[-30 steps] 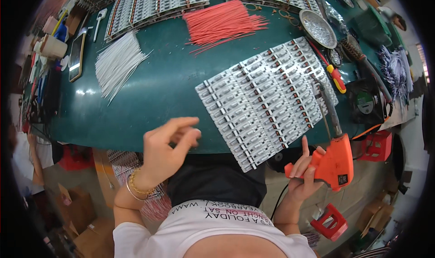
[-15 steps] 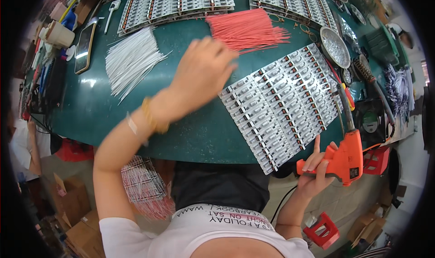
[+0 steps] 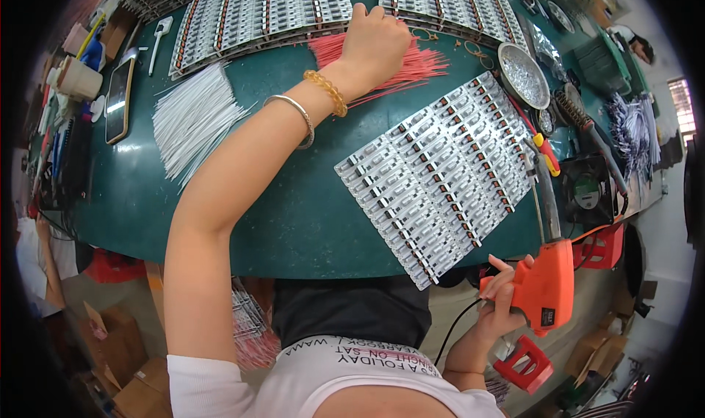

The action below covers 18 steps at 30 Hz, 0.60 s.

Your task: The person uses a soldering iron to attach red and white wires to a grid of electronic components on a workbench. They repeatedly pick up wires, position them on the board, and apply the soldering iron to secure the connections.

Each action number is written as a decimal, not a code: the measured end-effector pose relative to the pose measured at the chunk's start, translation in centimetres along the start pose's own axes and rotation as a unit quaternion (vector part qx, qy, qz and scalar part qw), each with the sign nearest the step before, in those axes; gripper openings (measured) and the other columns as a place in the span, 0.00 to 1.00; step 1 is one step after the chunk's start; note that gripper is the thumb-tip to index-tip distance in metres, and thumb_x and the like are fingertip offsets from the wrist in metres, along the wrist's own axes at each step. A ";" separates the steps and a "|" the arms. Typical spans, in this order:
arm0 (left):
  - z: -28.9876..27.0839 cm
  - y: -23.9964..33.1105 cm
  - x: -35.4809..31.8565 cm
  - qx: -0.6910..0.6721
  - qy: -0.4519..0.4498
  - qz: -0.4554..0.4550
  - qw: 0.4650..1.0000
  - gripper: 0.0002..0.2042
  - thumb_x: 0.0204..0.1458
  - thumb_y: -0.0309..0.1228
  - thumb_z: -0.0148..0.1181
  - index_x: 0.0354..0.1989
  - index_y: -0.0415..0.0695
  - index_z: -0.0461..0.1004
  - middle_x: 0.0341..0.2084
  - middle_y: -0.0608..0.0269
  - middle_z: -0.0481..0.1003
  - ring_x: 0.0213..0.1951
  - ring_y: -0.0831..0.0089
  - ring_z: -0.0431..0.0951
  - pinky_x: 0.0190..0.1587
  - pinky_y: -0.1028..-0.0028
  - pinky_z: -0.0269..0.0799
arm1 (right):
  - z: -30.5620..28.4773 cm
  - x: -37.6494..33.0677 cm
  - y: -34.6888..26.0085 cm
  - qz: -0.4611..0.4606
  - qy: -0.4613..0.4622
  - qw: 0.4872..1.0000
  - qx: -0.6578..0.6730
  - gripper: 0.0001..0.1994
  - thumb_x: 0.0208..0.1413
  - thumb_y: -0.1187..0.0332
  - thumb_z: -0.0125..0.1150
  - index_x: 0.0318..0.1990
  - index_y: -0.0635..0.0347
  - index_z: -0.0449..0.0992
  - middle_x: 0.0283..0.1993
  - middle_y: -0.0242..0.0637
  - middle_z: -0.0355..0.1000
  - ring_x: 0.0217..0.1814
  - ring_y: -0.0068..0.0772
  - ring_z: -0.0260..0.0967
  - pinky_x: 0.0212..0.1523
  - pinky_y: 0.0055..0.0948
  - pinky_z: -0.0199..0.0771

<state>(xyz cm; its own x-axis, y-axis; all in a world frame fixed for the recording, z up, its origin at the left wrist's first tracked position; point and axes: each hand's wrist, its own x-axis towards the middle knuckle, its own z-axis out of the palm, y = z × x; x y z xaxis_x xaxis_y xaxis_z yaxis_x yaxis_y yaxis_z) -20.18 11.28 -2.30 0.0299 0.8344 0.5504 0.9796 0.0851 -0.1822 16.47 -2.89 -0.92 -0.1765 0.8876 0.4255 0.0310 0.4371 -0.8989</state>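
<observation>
My left hand [image 3: 376, 49] reaches over a pile of red wires [image 3: 330, 48] at the far middle of the table. Its fingers are curled down, and whatever they pinch is hidden. At the right front, my right hand [image 3: 503, 300] is closed round the grip of an orange soldering gun [image 3: 554, 286], whose metal barrel points away from me. Between my hands a panel of small circuit boards [image 3: 433, 186] lies slantwise, with rows of orange-brown and dark parts. The gun's barrel is beside the panel's right edge. A bundle of white wires [image 3: 194, 117] is spread to the left.
Stacked board panels [image 3: 264, 14] line the far side. A phone [image 3: 120, 98] lies at the left. On the right are a metal bowl [image 3: 523, 75], a red-and-yellow-handled tool [image 3: 546, 153], a coiled iron holder [image 3: 569, 102] and a black fan [image 3: 587, 190]. A red stool [image 3: 523, 364] stands below.
My left hand has moved forward and right onto the red wires. My right hand and the soldering gun are a little lower in view, and the whole view has shifted slightly.
</observation>
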 end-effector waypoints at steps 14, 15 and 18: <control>-14.9 -0.6 -9.2 -0.485 -0.037 -0.215 0.847 0.06 0.56 0.26 0.61 0.30 0.38 0.73 0.17 0.70 0.69 0.22 0.86 0.64 0.24 0.81 0.59 | -0.6 -1.9 -4.2 -0.007 -0.138 0.990 -0.026 0.31 0.61 0.63 0.54 0.59 0.85 0.54 0.17 0.34 0.61 0.18 0.26 0.59 0.32 0.41 0.79; -16.7 -0.2 -11.1 -0.475 -0.080 -0.235 0.845 0.07 0.56 0.26 0.61 0.29 0.37 0.72 0.19 0.75 0.68 0.24 0.87 0.65 0.26 0.82 0.60 | -0.4 -2.9 -3.8 0.027 -0.153 0.988 -0.008 0.31 0.60 0.61 0.54 0.58 0.85 0.55 0.17 0.33 0.60 0.17 0.25 0.59 0.32 0.40 0.78; -16.5 1.3 -15.4 -0.481 -0.112 -0.279 0.824 0.08 0.56 0.27 0.61 0.29 0.36 0.72 0.18 0.66 0.71 0.22 0.81 0.68 0.25 0.78 0.63 | 0.3 -4.8 -2.9 0.112 -0.175 0.978 0.002 0.34 0.57 0.54 0.55 0.56 0.83 0.57 0.16 0.32 0.60 0.16 0.25 0.59 0.29 0.36 0.75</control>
<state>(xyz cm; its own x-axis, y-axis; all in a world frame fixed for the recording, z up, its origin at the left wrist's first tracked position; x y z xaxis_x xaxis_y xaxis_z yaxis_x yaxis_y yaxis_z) -16.11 -10.49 2.46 -0.4110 0.8999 0.1455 0.5357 0.1093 0.8373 16.95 -8.49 -0.39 -0.4921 0.8562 0.1573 0.1035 0.2370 -0.9660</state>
